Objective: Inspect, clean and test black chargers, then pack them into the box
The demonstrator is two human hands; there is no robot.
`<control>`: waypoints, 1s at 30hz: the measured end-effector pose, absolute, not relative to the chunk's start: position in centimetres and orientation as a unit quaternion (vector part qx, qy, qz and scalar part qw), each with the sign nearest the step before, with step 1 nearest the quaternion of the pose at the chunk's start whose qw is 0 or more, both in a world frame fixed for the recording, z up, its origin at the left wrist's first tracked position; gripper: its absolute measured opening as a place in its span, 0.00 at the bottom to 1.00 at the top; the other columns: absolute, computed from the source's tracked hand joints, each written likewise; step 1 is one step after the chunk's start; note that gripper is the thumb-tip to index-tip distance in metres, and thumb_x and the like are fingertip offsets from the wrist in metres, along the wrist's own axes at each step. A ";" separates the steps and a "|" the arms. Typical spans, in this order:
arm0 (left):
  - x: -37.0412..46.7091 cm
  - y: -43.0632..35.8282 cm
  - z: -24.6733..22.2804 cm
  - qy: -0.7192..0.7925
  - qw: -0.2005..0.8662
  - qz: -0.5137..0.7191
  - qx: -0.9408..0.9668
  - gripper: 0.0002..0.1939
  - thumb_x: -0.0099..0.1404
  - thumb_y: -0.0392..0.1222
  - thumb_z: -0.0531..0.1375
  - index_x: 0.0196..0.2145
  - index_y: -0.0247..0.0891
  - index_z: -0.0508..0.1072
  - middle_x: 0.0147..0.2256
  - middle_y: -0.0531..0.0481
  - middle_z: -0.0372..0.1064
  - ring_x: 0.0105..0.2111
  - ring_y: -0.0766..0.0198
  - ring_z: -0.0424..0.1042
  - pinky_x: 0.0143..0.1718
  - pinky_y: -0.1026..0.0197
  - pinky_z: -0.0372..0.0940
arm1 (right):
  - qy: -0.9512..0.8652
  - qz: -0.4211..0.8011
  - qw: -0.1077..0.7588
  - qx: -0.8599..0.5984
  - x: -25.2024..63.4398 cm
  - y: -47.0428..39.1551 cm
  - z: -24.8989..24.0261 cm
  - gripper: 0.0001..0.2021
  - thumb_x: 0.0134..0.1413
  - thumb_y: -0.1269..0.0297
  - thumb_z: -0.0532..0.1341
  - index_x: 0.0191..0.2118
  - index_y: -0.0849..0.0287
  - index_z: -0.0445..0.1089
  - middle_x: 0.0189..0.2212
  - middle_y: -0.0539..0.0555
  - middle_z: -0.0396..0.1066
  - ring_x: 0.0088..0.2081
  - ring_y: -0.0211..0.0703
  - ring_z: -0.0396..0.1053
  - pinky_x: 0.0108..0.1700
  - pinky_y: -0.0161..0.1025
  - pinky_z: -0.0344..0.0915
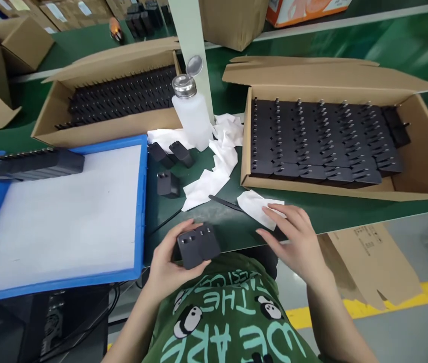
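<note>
Two black plug adapters (199, 247), side by side with their metal pins up, are held in my left hand (174, 259) at the table's front edge. My right hand (293, 239) has its thumb and fingers apart, with the fingertips at a white wipe (261, 207); whether it grips the wipe is unclear. A black stick-like tool (223, 202) lies left of that wipe. Several loose black adapters (168, 184) rest on the green table between the blue-rimmed tray and crumpled white wipes (208, 185).
An open carton (330, 190) of adapters is at the right, another (123, 126) at the back left. A blue-rimmed tray (140, 201) holds a row of adapters. A white pump bottle (194, 116) stands by a pale post (187, 30). Flattened cardboard (376, 257) lies at lower right.
</note>
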State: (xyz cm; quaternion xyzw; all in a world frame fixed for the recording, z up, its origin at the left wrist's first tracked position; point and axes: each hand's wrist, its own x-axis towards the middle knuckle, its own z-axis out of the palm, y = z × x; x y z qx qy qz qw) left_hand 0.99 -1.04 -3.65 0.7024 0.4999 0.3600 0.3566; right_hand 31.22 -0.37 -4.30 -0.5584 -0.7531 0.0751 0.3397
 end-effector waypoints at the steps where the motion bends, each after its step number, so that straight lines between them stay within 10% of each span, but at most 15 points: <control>1: 0.9 -0.7 -3.9 0.489 0.362 0.335 0.719 0.38 0.57 0.40 0.70 0.62 0.44 0.60 0.52 0.41 0.74 0.53 0.49 0.75 0.59 0.42 0.67 | -0.755 0.065 0.331 -0.563 30.5 -0.2 -4.7 0.17 0.58 0.68 0.66 0.53 0.52 0.72 0.48 0.59 0.75 0.48 0.57 0.71 0.49 0.58 0.71; 5: 0.9 0.5 -4.0 0.425 0.427 0.290 0.743 0.41 0.57 0.38 0.69 0.64 0.46 0.56 0.54 0.43 0.74 0.55 0.50 0.74 0.68 0.33 0.50 | -0.671 0.064 0.408 -0.616 27.9 -0.3 -4.3 0.09 0.60 0.72 0.62 0.44 0.51 0.74 0.46 0.58 0.76 0.47 0.57 0.72 0.49 0.60 0.70; 9: 0.6 0.8 -4.1 0.434 0.467 0.266 0.723 0.47 0.56 0.37 0.70 0.66 0.49 0.51 0.55 0.44 0.72 0.57 0.50 0.72 0.65 0.38 0.58 | -0.601 0.251 0.524 -0.549 24.8 -0.1 -2.1 0.12 0.62 0.74 0.59 0.47 0.50 0.71 0.48 0.55 0.76 0.52 0.54 0.74 0.54 0.57 0.71; 15: 0.4 0.0 -5.1 0.486 0.470 0.289 0.678 0.53 0.53 0.40 0.72 0.68 0.55 0.47 0.58 0.47 0.68 0.53 0.54 0.74 0.48 0.57 0.73 | -0.733 0.506 0.350 -0.290 21.9 2.6 -2.9 0.17 0.67 0.76 0.54 0.56 0.54 0.66 0.52 0.54 0.76 0.60 0.43 0.70 0.59 0.45 0.71; 30: 0.3 0.3 -4.6 0.486 0.469 0.263 0.689 0.56 0.57 0.45 0.71 0.71 0.54 0.39 0.54 0.46 0.72 0.53 0.47 0.75 0.49 0.49 0.75 | -0.765 0.539 0.259 -0.239 23.6 4.9 -3.1 0.16 0.73 0.59 0.48 0.59 0.51 0.62 0.54 0.53 0.75 0.66 0.47 0.61 0.66 0.53 0.60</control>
